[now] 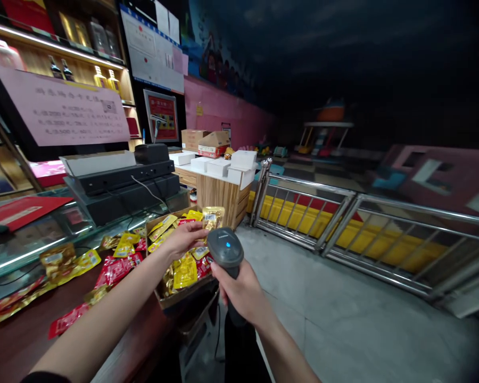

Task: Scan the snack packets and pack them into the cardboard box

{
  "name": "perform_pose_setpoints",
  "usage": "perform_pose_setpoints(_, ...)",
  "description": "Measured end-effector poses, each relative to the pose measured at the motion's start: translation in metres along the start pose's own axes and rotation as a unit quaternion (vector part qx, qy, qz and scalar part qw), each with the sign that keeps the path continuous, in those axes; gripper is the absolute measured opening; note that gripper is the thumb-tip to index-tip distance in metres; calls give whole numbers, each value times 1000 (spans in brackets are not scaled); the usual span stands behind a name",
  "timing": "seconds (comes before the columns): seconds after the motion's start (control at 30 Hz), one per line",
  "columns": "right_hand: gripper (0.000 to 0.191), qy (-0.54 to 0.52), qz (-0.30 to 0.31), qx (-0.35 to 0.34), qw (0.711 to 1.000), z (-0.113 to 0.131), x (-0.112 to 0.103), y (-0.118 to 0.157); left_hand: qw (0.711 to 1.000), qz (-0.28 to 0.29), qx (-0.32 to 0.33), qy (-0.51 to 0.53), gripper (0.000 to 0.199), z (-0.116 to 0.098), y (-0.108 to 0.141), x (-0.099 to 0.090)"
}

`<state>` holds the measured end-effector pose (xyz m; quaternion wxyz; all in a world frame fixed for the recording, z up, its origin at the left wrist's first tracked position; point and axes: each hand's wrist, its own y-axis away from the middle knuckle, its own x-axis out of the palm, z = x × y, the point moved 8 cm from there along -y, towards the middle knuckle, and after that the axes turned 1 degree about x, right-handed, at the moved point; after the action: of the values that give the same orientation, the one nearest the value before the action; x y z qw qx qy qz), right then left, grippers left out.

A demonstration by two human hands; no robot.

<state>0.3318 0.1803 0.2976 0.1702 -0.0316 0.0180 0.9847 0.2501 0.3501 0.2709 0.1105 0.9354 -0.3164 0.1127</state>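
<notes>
My right hand [243,290] is wrapped round the grip of a dark grey barcode scanner [225,247] with a blue light on its top. Just beyond the scanner, my left hand [188,238] pinches a gold snack packet [213,217] that stands upright and bears a pale label. Below my left hand is an open cardboard box [171,302] full of yellow, red and gold packets [184,271]. More packets lie on the dark brown counter to the left, among them a red packet [117,270] and a gold packet [58,259].
At the left, a black machine [131,181] stands on a glass counter behind a pink sign [64,109]. White boxes [219,166] sit on a wooden cabinet [219,194] ahead. A metal railing [311,213] runs along the grey tiled floor [303,298] at the right.
</notes>
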Motion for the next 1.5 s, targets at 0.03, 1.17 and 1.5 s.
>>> perform_pose_setpoints(0.03,26,1,-3,0,1000,1,-3,1,1000,2,-2,0,38,1,-3,4)
perform_pose_setpoints(1.17,41,0,23,10,1000,-14,11,-6,955,-201,162,-149,54,-58,-8,-94)
perform_pose_setpoints(1.5,50,11,61,25,998,-31,49,-11,888,-315,184,-279,68,-52,49,-206)
